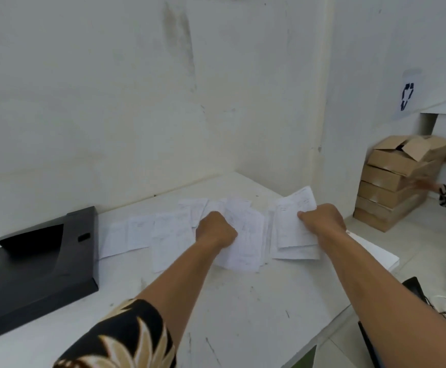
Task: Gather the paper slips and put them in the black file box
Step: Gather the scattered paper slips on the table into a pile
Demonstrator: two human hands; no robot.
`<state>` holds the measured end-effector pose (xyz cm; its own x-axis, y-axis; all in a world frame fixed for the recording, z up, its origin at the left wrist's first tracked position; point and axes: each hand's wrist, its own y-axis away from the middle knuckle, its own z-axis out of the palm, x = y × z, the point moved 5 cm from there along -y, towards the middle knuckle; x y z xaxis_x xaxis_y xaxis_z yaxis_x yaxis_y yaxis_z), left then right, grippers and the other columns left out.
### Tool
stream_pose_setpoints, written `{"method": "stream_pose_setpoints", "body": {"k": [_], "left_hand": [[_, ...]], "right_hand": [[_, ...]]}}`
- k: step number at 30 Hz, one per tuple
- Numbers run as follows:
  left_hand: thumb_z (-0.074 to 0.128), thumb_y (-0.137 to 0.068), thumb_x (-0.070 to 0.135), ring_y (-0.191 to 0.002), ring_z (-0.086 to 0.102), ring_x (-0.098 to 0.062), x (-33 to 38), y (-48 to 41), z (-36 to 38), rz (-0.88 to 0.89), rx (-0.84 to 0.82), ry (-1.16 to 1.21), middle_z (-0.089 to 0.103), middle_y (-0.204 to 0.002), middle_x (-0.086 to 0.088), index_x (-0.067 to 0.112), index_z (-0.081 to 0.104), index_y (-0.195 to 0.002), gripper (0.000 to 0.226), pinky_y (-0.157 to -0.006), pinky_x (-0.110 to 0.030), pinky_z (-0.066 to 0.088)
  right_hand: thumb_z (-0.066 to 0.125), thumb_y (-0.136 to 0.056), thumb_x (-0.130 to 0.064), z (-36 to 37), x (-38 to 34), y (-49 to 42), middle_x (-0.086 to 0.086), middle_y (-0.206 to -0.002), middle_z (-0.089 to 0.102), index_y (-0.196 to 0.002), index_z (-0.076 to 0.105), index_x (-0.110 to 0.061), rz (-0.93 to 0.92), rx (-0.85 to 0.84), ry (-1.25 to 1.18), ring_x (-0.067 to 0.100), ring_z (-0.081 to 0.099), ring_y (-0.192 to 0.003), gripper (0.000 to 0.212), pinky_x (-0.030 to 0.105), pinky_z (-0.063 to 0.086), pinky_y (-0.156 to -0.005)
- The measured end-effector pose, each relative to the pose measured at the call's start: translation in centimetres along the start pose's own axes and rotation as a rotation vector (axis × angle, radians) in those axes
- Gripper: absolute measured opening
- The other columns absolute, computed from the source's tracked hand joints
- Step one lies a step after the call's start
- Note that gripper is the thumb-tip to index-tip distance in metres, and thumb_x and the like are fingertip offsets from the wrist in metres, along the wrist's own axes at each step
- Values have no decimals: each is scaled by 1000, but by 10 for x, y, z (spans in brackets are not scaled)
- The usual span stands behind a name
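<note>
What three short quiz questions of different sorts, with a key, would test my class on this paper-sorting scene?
1. True or false: the black file box lies to the right of the paper slips.
2. Which hand grips a bunch of slips lifted at the table's right edge: A) left hand B) right hand?
3. Fill in: the brown stack on the floor at the right is made of cardboard ____.

Key: 1 false; 2 B; 3 boxes.

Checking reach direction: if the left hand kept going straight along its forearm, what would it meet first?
Probably more paper slips beyond the left hand, then the wall; depth is unclear.
</note>
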<state>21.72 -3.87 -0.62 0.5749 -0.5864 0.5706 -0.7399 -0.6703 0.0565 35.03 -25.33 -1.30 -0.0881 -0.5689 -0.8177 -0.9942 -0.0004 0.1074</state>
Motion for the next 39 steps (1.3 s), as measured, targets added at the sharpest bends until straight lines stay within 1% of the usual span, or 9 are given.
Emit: {"method": "stream_pose_setpoints", "body": {"k": [3,9,12,16,19,22,25,31,39], "left_hand": [[66,-83,27,-116,52,-32,-1,1,24,-45,53,-209,57,-123,-12,11,60,-113,34,-94,-38,48],[63,-84,14,-107,57,-31,6,-2,31,-65,62,-161,47,-127,-15,8,57,-115,32,-84,-34,51],[60,-85,11,-92,60,-25,9,0,29,-3,83,-145,60,-114,-9,11,55,-106,22,-71,-29,49],[59,-85,12,-101,62,-28,13,7,13,49,159,-119,62,-115,-9,9,42,-132,50,-67,-31,43],[60,-85,14,-99,63,-32,4,12,-15,41,226,-40,62,-117,-13,7,30,-141,64,-67,-34,44],[58,-86,18,-88,60,-29,-17,14,-45,28,299,-20,64,-110,-11,9,45,-127,45,-64,-32,40],[53,-86,19,-77,54,-24,-46,15,-67,-2,343,4,65,-100,-7,11,57,-111,27,-62,-30,39],[53,-84,16,-76,61,-23,-110,13,-104,-118,412,224,67,-95,-6,11,62,-101,20,-58,-30,45],[60,-85,13,-76,60,-20,-167,1,-134,-242,484,491,66,-96,-2,11,61,-104,19,-72,-35,54]], "right_hand": [[64,-86,-30,6,1,0,16,-108,66,-91,56,-9,-2,53,140,28,56,-76,23,30,41,-59],[61,-87,-23,19,-4,-2,16,-129,49,-121,56,-7,30,53,344,34,57,-106,38,36,41,-73],[60,-86,-19,25,-6,-4,15,-113,62,-113,61,-6,4,34,345,33,62,-97,30,36,48,-72],[59,-85,-16,25,-5,-3,8,-77,54,-100,62,-7,-7,55,315,28,56,-75,18,33,47,-65],[61,-84,-18,23,-7,0,10,-83,58,-112,57,-4,-2,50,245,31,59,-82,31,34,45,-67],[65,-84,-20,18,-16,6,16,-114,62,-126,44,-3,-20,48,155,34,62,-96,50,34,42,-65],[64,-84,-22,18,-35,11,10,-103,66,-104,56,-8,-110,22,151,25,57,-71,25,29,41,-58],[64,-88,-27,41,-83,32,9,-107,69,-113,65,-9,-233,-152,-190,31,66,-94,32,45,54,-86],[75,-81,-15,116,-122,78,10,-95,74,-98,69,-6,-211,-463,-440,30,71,-84,20,48,58,-80]]}}
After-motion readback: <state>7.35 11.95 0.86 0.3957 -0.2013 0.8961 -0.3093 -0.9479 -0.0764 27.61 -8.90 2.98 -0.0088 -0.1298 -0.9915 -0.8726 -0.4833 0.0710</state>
